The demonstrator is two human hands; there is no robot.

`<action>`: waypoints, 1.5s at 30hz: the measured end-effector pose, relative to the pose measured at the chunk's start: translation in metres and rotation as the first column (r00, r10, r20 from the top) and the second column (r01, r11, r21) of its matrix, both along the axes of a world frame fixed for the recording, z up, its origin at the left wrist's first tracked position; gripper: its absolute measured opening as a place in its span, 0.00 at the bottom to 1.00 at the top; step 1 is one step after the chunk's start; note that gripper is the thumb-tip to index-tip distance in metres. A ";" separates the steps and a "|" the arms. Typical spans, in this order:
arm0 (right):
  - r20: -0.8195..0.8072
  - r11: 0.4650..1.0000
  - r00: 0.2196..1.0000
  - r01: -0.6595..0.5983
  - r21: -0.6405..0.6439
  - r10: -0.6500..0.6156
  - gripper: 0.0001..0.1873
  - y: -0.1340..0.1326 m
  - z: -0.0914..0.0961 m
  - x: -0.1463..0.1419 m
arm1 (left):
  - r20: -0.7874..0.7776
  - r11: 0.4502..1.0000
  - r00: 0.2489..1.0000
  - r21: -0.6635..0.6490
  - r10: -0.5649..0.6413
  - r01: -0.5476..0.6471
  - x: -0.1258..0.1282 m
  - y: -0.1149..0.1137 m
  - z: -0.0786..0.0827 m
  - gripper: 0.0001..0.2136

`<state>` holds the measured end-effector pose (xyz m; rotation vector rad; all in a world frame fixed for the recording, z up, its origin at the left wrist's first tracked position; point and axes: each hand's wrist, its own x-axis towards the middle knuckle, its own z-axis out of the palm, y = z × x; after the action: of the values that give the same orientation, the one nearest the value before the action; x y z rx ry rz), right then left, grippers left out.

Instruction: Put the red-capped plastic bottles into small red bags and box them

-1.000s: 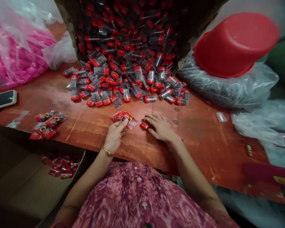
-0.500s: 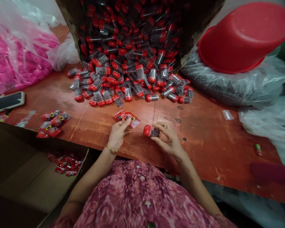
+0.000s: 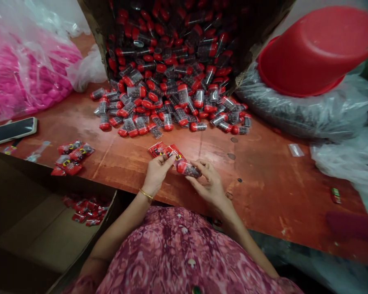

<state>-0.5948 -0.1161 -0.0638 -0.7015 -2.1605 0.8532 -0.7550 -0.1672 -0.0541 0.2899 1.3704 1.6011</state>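
Pinched in my left hand (image 3: 157,170) is a small red printed packet (image 3: 174,152) with a clear end. My right hand (image 3: 210,181) grips a clear tube with a red cap (image 3: 188,168), full of dark beads or pellets. The tube lies tilted, its capped end against the packet's clear end; whether it sits inside the packet I cannot tell. Another red packet (image 3: 156,149) lies on the table just beyond my left fingers. Behind both hands spreads a large heap of similar red-capped tubes (image 3: 168,106), spilling out of a cardboard box (image 3: 93,28).
Left on the table are several filled red packets (image 3: 69,159) and a phone (image 3: 12,130). Below stands an open carton (image 3: 46,237) holding more packets. A bag of pink pieces (image 3: 27,77) is at far left. At right, a red bucket (image 3: 313,49) rests upside down on a plastic bag (image 3: 294,116).
My right hand has brought the red-capped tube leftward to the packet in my left hand, and the two now touch. The view has shifted slightly.
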 end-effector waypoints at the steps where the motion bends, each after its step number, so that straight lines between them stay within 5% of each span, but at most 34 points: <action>1: -0.013 1.000 1.000 0.022 -0.008 -0.022 0.21 -0.002 -0.001 -0.002 | 0.031 1.000 1.000 0.012 0.006 -0.006 0.002 0.001 0.000 0.19; 12: -0.085 0.973 0.971 0.227 0.038 -0.223 0.18 -0.003 -0.005 -0.020 | 0.128 0.998 0.992 0.057 0.011 -0.018 0.021 0.006 -0.004 0.18; 18: -0.147 0.966 0.955 0.254 -0.052 -0.259 0.17 -0.008 -0.003 -0.032 | 0.110 0.986 0.990 0.151 -0.087 0.070 0.018 0.007 -0.002 0.18; 26: -0.206 0.948 0.950 0.179 -0.263 -0.236 0.17 -0.016 -0.008 -0.042 | 0.119 0.986 0.993 0.166 -0.008 -0.012 0.010 0.014 -0.001 0.15; 31: -0.260 0.788 0.939 0.019 -0.615 -0.226 0.16 -0.016 -0.010 -0.039 | 0.173 0.996 0.985 0.087 0.011 -0.026 0.005 0.016 0.000 0.14; 37: -0.256 0.648 0.928 -0.020 -0.761 -0.271 0.16 -0.018 -0.006 -0.038 | -0.025 0.991 0.996 0.106 -0.083 0.086 0.011 0.013 -0.002 0.11; 40: -0.251 0.673 0.915 0.031 -0.739 -0.317 0.15 -0.021 -0.004 -0.039 | -0.043 0.988 0.996 0.129 -0.080 0.085 0.011 0.011 -0.002 0.11; 45: -0.225 0.785 0.931 0.095 -0.613 -0.288 0.12 -0.023 0.000 -0.039 | 0.188 0.983 0.981 0.166 0.049 -0.081 0.009 0.013 0.000 0.18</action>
<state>-0.6341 -0.1392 -0.0639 -0.9999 -1.4954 1.4460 -0.7462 -0.1542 -0.0538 0.1961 1.1134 1.7594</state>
